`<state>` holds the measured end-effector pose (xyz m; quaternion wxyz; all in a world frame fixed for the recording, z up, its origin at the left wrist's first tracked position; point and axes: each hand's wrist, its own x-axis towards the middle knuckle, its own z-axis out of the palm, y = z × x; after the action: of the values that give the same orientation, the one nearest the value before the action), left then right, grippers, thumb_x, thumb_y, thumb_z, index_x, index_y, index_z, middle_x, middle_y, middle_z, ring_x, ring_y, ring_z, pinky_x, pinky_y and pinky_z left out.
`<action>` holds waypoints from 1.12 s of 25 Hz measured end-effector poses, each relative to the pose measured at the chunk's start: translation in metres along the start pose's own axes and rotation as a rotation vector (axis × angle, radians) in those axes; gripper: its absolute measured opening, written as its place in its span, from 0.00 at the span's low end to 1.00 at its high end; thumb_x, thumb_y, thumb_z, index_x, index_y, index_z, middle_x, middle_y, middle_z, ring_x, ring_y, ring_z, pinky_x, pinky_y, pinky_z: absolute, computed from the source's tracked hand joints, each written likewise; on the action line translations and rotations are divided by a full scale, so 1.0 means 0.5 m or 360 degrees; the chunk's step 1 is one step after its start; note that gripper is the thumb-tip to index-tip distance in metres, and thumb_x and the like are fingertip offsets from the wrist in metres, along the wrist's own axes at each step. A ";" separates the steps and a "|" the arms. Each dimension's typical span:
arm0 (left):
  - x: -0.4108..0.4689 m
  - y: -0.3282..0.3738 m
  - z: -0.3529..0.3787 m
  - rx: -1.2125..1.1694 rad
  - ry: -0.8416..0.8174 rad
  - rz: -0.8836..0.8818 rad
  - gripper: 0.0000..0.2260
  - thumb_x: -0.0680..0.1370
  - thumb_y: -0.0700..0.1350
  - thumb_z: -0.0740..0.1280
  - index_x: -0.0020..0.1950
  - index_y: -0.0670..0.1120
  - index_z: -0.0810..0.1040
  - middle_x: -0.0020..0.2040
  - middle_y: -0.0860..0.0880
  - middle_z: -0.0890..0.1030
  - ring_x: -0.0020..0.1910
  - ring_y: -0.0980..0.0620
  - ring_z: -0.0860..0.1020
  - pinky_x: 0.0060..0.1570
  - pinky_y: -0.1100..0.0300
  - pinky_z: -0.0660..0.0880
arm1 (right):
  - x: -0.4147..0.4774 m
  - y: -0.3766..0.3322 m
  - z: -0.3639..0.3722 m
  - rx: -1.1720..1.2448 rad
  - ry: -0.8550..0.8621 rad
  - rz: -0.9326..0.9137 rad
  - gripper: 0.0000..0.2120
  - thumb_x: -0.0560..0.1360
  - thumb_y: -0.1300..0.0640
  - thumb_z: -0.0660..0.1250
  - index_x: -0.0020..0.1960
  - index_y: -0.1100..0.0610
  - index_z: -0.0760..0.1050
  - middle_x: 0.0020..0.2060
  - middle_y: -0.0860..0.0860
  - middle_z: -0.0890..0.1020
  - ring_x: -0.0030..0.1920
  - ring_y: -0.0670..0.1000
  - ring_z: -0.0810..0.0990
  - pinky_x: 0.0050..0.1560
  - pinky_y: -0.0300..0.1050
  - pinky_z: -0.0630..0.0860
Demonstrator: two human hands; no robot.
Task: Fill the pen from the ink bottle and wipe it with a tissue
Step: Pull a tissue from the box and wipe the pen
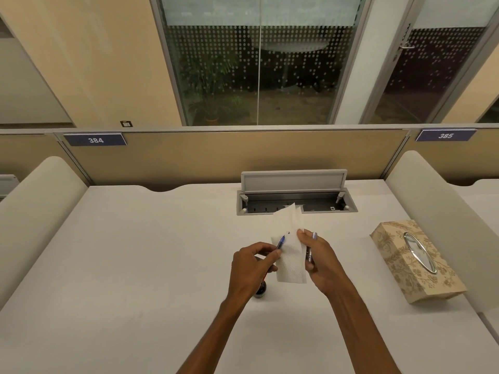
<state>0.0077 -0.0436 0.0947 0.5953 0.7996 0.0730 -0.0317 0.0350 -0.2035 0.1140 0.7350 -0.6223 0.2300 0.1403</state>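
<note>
Both hands up over the tabletop (pixel 162 265), just in front of the open cable box (pixel 297 203).

Left hand (pixel 251 268): fingers (pixel 275 255) closed on the pen (pixel 280 241), a blue section w/ the tip pointing up and away toward the cable box. Only the front part of the pen shows past the fingertips; the rest is hidden in the grip. Pen tip lies against the tissue (pixel 290 255), near its left edge, w/ a small dark spot on the paper just past the tip.

Right hand (pixel 321 263): thumb and forefinger pinch the tissue's right edge, approx. level w/ the pen tip. The other fingers of that hand curl round a silvery barrel piece (pixel 310 255), held upright along the tissue's right side. The tissue hangs between the two hands, upper corner overlapping the cable box in view, lower edge down near the wrists.

Ink bottle (pixel 260 290) stands on the tabletop under the left hand, nearer the person than the cable box, mostly hidden by the wrist; can't tell if capped.

Tissue box (pixel 415 260), floral pattern, lies on the tabletop right of the cable box and nearer the person, well apart from the right hand.
</note>
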 end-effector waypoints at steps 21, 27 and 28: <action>0.001 0.019 0.003 -0.0225 0.0207 0.0007 0.03 0.77 0.48 0.72 0.50 0.52 0.82 0.47 0.54 0.86 0.39 0.55 0.86 0.39 0.68 0.80 | 0.005 -0.015 0.001 -0.0260 0.0175 -0.0305 0.12 0.82 0.50 0.60 0.62 0.53 0.72 0.58 0.56 0.79 0.51 0.55 0.79 0.54 0.52 0.77; 0.001 0.017 0.001 -0.0370 0.0137 0.0007 0.03 0.77 0.48 0.72 0.48 0.56 0.82 0.46 0.56 0.86 0.40 0.56 0.86 0.46 0.63 0.83 | 0.012 -0.018 -0.006 -0.0259 -0.0077 -0.0299 0.17 0.79 0.54 0.65 0.66 0.54 0.70 0.57 0.53 0.80 0.51 0.55 0.83 0.53 0.51 0.81; 0.000 0.018 0.003 -0.0387 0.0127 0.0013 0.04 0.77 0.48 0.72 0.49 0.57 0.82 0.47 0.56 0.86 0.41 0.56 0.86 0.46 0.63 0.83 | 0.012 -0.018 -0.006 -0.0215 -0.0129 -0.0290 0.17 0.78 0.55 0.67 0.65 0.54 0.71 0.56 0.53 0.81 0.50 0.55 0.84 0.51 0.50 0.82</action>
<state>0.0093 -0.0474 0.1026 0.6845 0.7225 0.0968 0.0117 0.0440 -0.2088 0.1182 0.7098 -0.6825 0.1326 0.1131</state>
